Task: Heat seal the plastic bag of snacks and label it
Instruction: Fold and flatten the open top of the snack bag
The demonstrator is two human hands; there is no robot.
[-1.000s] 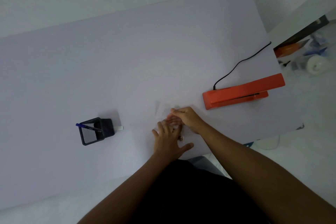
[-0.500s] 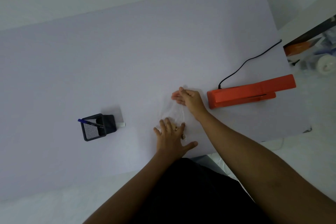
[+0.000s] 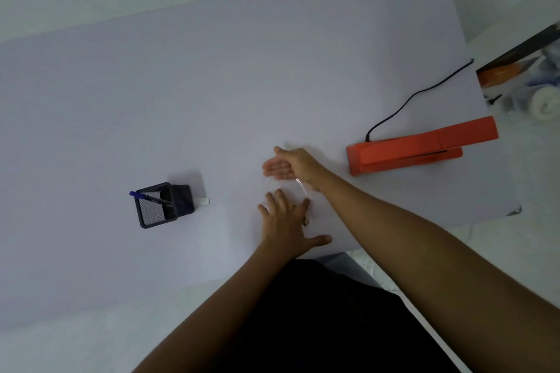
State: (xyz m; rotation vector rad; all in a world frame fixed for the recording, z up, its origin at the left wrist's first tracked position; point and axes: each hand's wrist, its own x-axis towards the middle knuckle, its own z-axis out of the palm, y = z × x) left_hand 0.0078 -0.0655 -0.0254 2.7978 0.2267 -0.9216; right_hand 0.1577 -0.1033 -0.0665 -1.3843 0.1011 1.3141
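Clear bag (image 3: pixel 288 191), no readable label: left hand (image 3: pixel 286 222) flat on it; right hand (image 3: pixel 288 165) has opened since, sliding toward sealer (image 3: pixel 421 145).

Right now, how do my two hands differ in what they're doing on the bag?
The left hand lies flat, palm down, fingers spread, pinning the near end of the plastic bag. The right hand is farther out, fingers together. Both are open, neither gripping.
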